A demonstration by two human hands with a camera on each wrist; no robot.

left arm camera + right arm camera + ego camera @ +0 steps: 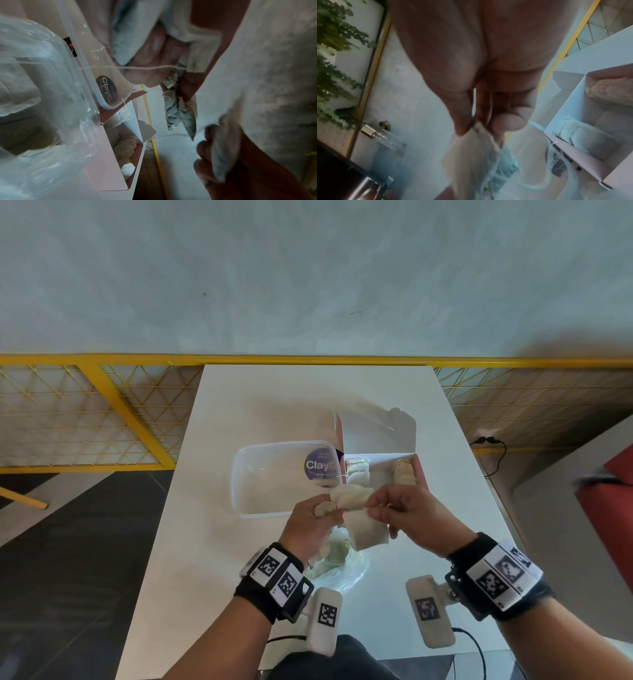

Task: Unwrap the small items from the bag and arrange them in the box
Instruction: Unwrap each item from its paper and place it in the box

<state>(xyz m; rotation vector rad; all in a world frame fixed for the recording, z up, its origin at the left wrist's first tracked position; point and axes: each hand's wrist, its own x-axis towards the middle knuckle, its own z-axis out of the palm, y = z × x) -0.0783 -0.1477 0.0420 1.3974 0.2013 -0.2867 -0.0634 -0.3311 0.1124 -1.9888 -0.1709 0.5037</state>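
Both hands work above the table's near middle. My left hand (pixel 327 508) grips a small pale wrapped item (pixel 352 496) with crumpled paper (pixel 178 115) and a thin string (pixel 145 68) trailing from it. My right hand (pixel 371 507) pinches the beige paper wrapper (pixel 364 530) between thumb and fingers (pixel 462 125); the wrapper hangs below. Just beyond the hands, the open white box (pixel 380 436) holds pale items (pixel 358 472) on its left and brownish ones (pixel 406 472) on its right. A clear plastic bag (pixel 346 571) with more pale items lies under my wrists.
A clear plastic tub (pixel 270 479) with a dark round "Clay" sticker sits left of the box, touching it. The white table (pixel 274 398) ends at a yellow mesh railing (pixel 102 405). A red seat (pixel 613 494) stands at the right.
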